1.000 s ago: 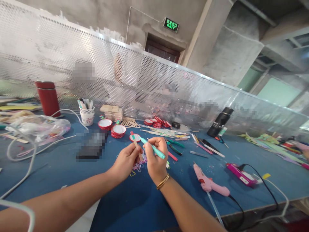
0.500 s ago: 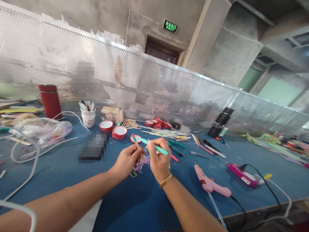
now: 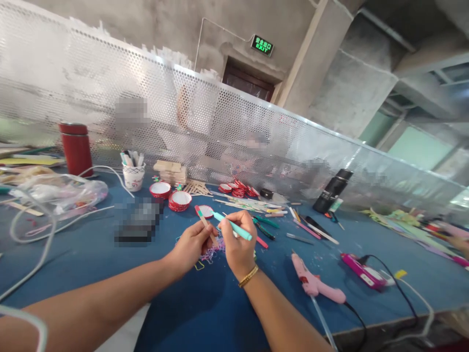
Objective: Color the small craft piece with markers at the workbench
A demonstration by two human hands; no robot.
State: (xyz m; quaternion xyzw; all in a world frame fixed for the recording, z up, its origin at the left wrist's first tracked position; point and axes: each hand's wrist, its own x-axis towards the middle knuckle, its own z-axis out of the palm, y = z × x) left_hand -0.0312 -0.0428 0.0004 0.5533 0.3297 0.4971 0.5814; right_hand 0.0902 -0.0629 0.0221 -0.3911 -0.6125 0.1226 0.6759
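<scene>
My left hand (image 3: 192,246) is closed on a flat wooden craft stick (image 3: 203,220), held tilted, its upper end coloured red and green. In my right hand (image 3: 240,242) is a turquoise marker pen (image 3: 234,228), gripped like a writing tool, its tip pointing left toward the stick. Whether the tip touches the stick I cannot tell. Below the hands lies a pile of pink and purple loops (image 3: 214,253), partly hidden by them. Just beyond the stick sits a round red-rimmed white piece (image 3: 207,211).
Red-rimmed round pieces (image 3: 180,200), a paper cup of pens (image 3: 133,176) and a red thermos (image 3: 76,149) stand at the back. A pink glue gun (image 3: 317,283) and a magenta power strip (image 3: 362,270) lie right. Leftward are a phone (image 3: 141,220) and white cable (image 3: 53,239).
The view has shifted slightly. Both hands still hold the stick and the marker, and the marker tip stays close to the stick's coloured end.
</scene>
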